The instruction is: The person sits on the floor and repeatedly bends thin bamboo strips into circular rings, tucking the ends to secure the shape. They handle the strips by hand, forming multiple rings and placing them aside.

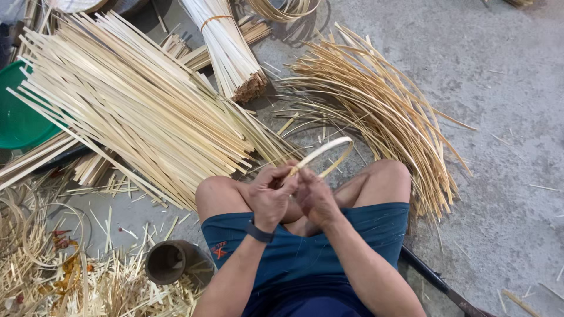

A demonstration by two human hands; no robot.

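Both forearms come up from 6 o'clock over blue shorts (352, 235), and the left hand (271, 196) (a dark band at its wrist) and right hand (315, 196) meet at the centre, each with fingers closed in a pinch on one end of a bent bamboo strip (322, 151) that loops out toward 12 o'clock above the knees. By size, the big pile of flat bamboo slats (129, 100) fans across 10 o'clock, the heap of curved strips (382, 111) sweeps through 2 o'clock, a tied bundle of sticks (229, 47) lies at 12 o'clock, a green basin (17, 117) sits at 9 o'clock, and a small dark cup (167, 262) stands at 7 o'clock among offcuts.
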